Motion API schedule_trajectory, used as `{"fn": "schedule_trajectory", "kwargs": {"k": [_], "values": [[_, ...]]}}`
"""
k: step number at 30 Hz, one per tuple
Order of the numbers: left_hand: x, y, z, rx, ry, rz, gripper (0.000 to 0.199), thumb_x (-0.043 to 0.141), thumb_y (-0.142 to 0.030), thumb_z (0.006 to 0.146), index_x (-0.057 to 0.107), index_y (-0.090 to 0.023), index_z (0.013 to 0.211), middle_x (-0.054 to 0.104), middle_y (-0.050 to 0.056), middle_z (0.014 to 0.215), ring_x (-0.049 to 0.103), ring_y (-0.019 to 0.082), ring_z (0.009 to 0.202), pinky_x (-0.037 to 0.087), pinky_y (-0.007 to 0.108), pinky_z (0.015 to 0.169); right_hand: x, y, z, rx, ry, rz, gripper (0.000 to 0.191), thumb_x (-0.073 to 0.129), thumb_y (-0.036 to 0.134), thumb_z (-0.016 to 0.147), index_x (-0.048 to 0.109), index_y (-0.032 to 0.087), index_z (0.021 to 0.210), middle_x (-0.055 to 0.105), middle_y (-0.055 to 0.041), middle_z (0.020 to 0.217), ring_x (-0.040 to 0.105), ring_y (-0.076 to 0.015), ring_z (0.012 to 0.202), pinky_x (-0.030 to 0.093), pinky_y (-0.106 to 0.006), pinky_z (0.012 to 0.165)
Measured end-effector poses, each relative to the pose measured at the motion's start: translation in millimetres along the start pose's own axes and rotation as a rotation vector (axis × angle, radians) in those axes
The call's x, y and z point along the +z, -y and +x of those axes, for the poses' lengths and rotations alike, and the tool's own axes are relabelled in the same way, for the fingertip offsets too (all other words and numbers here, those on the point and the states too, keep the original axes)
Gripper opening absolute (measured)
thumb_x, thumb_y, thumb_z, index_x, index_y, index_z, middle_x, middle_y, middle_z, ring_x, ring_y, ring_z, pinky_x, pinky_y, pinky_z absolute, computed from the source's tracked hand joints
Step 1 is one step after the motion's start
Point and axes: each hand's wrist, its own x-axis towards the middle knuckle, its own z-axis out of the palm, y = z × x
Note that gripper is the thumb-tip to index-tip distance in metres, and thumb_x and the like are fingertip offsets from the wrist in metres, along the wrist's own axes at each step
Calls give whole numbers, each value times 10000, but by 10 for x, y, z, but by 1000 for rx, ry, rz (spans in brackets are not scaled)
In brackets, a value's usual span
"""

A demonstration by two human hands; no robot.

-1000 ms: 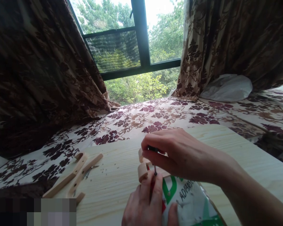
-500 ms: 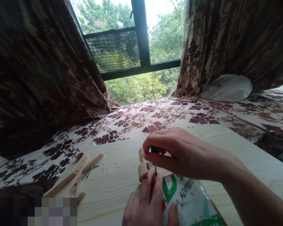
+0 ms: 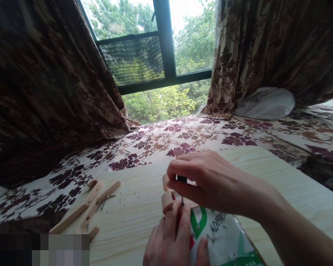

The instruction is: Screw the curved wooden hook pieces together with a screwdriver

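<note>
A flowered cloth (image 3: 155, 138) spreads far behind a pale board (image 3: 124, 225). On the board's near side lies a white-and-green bag (image 3: 211, 244), under the left hand (image 3: 169, 238), whose fingers lie slightly parted; I cannot tell if they grip anything. The right hand (image 3: 195, 173) is curled closed around the upright screwdriver. Wooden pieces (image 3: 72, 215) lie left; a curled wooden end (image 3: 167, 202) touches the left fingers. The screwdriver (image 3: 182, 178) points down between those fingers.

Two hands (image 3: 168, 236), one screwdriver (image 3: 182, 178), wooden hooks (image 3: 167, 203) (at least three).
</note>
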Motion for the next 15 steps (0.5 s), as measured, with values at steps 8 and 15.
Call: {"fn": "schedule_trajectory", "kwargs": {"k": [8,15], "values": [[3,1,-23,9,4,-9,430,455,-395,866,522,-156,1216,619,122,1177,671,209,897,572,284,685,128,-147,72,183,-77,-128,240,412,340,944,484,183,778,479,32,604,299,-99,537,201,-271,524],[-5,-5,9,12,7,-1,427,426,-375,867,525,-141,1209,612,143,1187,669,215,912,571,286,678,-95,7,-49,-5,77,89,165,477,294,926,535,201,802,547,29,678,414,-92,595,256,-257,564]]}}
